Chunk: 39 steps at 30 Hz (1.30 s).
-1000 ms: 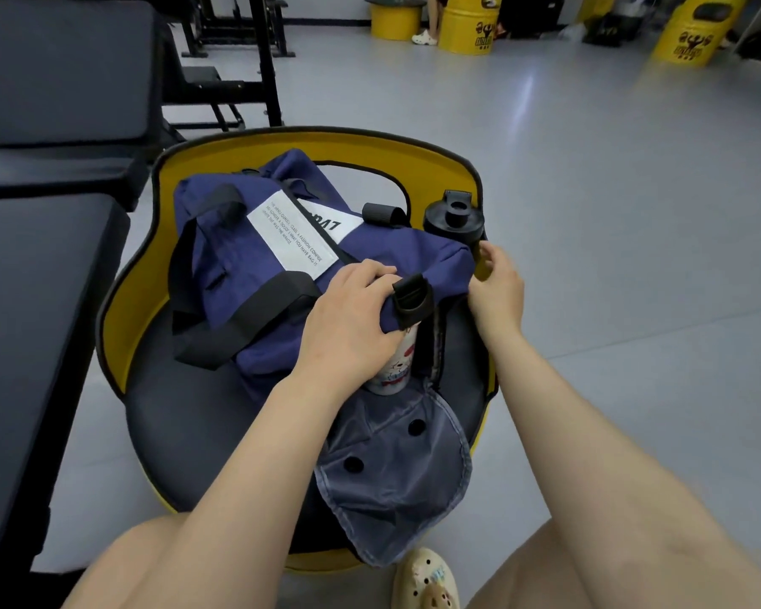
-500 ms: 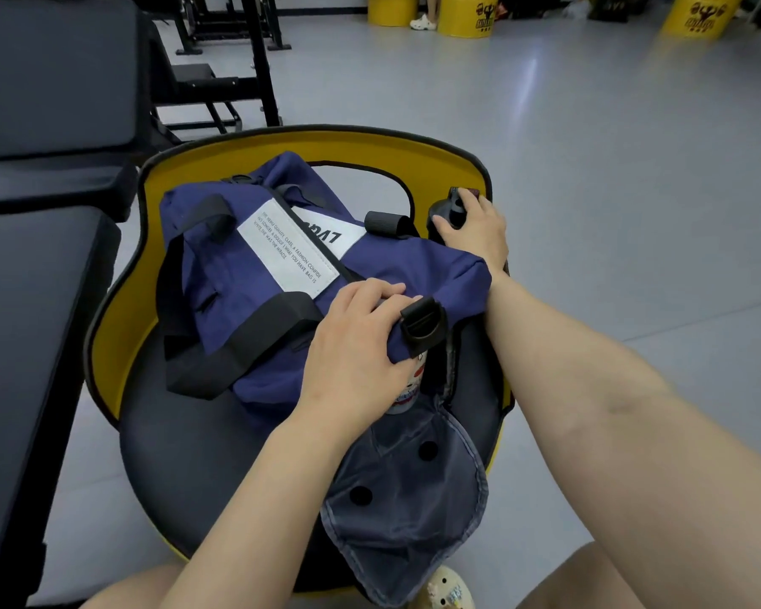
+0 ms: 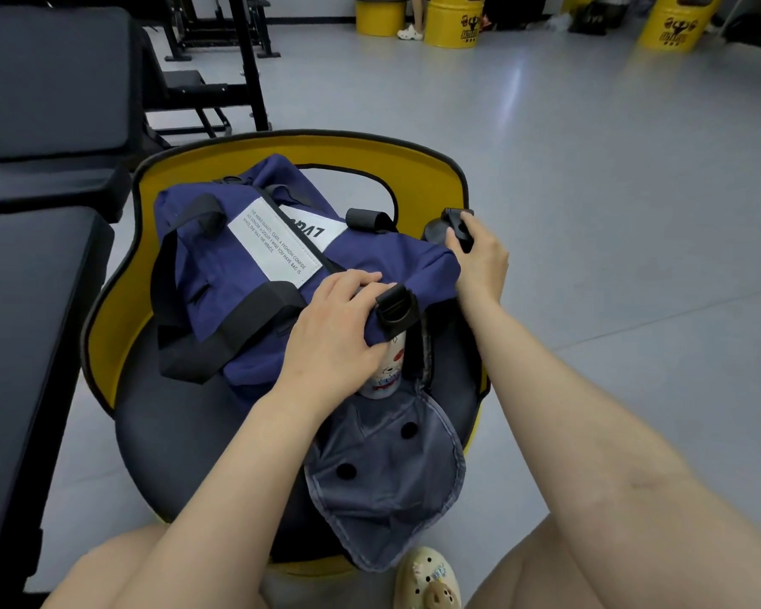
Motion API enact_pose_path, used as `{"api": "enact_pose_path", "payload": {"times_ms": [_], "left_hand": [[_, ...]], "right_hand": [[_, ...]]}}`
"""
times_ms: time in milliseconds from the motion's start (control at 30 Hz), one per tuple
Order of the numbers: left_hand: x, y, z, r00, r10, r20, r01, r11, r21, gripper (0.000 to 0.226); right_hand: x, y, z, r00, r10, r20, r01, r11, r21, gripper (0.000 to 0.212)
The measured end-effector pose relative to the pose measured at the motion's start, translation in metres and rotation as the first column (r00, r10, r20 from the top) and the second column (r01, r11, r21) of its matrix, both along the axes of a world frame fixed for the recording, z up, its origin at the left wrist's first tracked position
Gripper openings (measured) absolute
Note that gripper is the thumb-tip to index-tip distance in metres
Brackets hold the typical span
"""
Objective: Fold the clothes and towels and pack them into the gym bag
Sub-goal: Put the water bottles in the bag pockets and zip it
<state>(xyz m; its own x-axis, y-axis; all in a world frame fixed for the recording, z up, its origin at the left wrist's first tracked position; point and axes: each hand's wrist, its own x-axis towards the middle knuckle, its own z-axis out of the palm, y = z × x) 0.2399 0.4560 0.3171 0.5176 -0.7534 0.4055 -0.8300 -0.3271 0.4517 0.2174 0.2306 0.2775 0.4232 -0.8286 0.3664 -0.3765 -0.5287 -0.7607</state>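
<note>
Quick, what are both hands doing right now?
Left hand: gripping the blue gym bag at its end.
Right hand: holding the black bottle by its lid.

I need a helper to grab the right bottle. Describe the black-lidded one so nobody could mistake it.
Start at the yellow-backed round chair with the navy gym bag lying on its seat. At the bag's far right end, against the chair's rim, stands the black-lidded bottle, gripped by the right hand. The other bottle, the white printed bottle, pokes from the bag's open end pocket under the left hand.
</note>
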Motion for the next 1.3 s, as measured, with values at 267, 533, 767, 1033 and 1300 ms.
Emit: {"api": "enact_pose_path", "payload": {"times_ms": [267, 533, 767, 1033, 1300], "left_hand": [[-0.006, 0.021, -0.004, 0.984, 0.0, 0.177, -0.007, 0.999, 0.043, 0.067], [-0.019, 0.061, -0.004, 0.929, 0.083, 0.36, -0.046, 0.993, -0.108, 0.024], [-0.015, 0.078, -0.024, 0.917, 0.056, 0.396, -0.123, 0.981, 0.148, 0.026], [-0.017, 0.062, -0.024, 0.867, 0.214, 0.45, -0.353, 0.901, 0.251, 0.035], [-0.007, 0.054, -0.027, 0.915, 0.217, 0.341, -0.288, 0.943, 0.17, 0.013]], "right_hand": [[-0.065, 0.039, 0.012, 0.992, -0.008, 0.124, 0.011, 1.0, -0.018, 0.039], [-0.129, 0.089, 0.019, 0.98, 0.019, 0.2, -0.015, 1.0, -0.02, 0.038], [-0.164, 0.134, 0.023, 0.962, 0.068, 0.264, -0.066, 0.998, -0.016, 0.037], [-0.15, 0.172, 0.014, 0.927, 0.163, 0.338, -0.178, 0.984, 0.014, 0.037], [-0.125, 0.187, -0.003, 0.89, 0.185, 0.417, -0.2, 0.98, -0.007, 0.04]]}}
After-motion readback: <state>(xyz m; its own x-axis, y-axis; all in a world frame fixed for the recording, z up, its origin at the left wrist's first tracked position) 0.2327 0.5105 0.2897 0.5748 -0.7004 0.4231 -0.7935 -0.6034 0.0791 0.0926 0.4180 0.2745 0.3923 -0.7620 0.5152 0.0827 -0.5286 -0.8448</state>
